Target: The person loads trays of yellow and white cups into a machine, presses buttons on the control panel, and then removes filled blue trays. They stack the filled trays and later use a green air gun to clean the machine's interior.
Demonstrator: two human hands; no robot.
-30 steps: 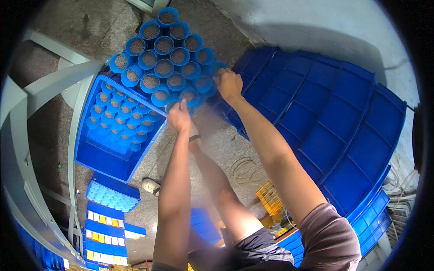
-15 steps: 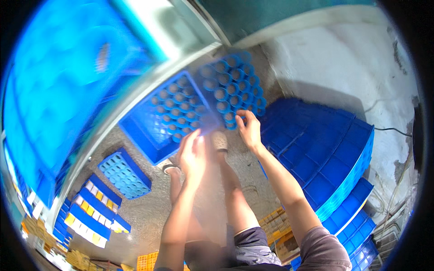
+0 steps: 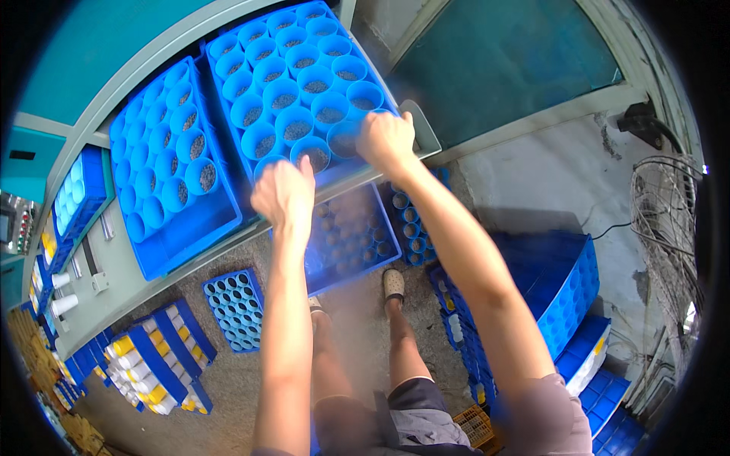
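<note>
1. Blue, round, open-topped plastic cups, part-filled with grey pellets, stand upright in tight rows at the right end of the light-grey, smooth worktop; we judge that close packing props each one against its neighbours.
2. We see a blue plastic base under them, by the worktop's near edge, which probably lets the batch sit as one unit.
3. Our left hand is at the batch's near left corner, fingers curled and thumb raised; our right hand is at its near right corner, likewise curled. Their spacing would share a load evenly, but we cannot tell whether either grips the base, as the fingertips are hidden.
4. Just left, also along the near edge, a blue rectangular plastic tray holds similar cups bunched toward its far side, its near end bare; the walls seem to keep them from straying.
5. Below the near edge, we have another blue rectangular plastic crate with cups inside, low down near our feet, perhaps to leave the worktop free for these two.
</note>
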